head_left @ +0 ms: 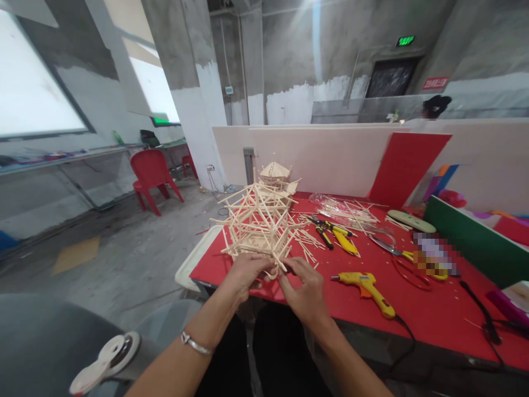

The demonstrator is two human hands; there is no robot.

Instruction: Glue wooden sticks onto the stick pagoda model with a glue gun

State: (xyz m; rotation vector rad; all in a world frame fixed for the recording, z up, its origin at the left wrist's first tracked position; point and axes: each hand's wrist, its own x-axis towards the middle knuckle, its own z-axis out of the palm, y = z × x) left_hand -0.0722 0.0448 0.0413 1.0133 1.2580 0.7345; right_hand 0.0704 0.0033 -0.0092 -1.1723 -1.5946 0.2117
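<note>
A pavilion model of thin wooden sticks (256, 220) stands at the near left of the red table. At its front lower corner my left hand (247, 274) closes its fingers on the stick frame. My right hand (305, 286) pinches the same corner from the other side, thumb and forefinger at the stick ends. Just what lies between the fingertips is partly hidden. Behind the frame rises a finished-looking stick roof (275, 170). Loose wooden sticks (306, 242) lie beside the model, to the right.
On the red tabletop (306, 305) are a yellow glue gun (370, 289) with a cord, pliers (326, 234), a yellow-handled cutter (346, 242), scissors (388, 247) and a plastic bag of sticks (343, 212). A green board (475, 242) stands at right. A red chair (152, 171) is at left.
</note>
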